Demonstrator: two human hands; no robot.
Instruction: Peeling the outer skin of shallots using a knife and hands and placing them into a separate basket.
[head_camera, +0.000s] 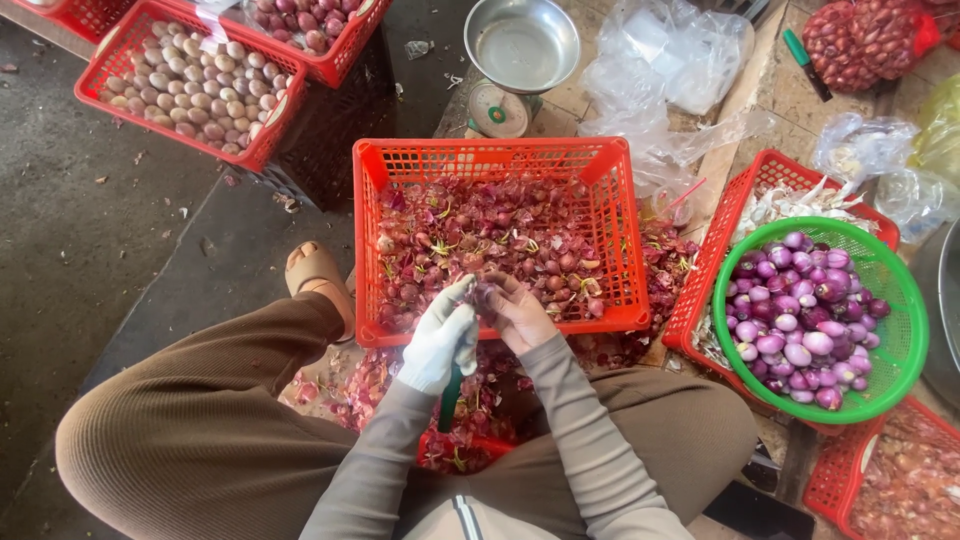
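A small purple shallot (487, 293) is pinched in the bare right hand (520, 312), while a green-handled knife (450, 398) is gripped in the white-gloved left hand (441, 340). Skins and unpeeled bulbs remain in the red plastic crate (497, 160). Many peeled shallots already fill the green round basket (905, 330).

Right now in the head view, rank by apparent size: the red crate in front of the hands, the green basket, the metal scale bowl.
1. Red crate
2. Green basket
3. Metal scale bowl, though it sits farther from the camera, so true size is unsure.
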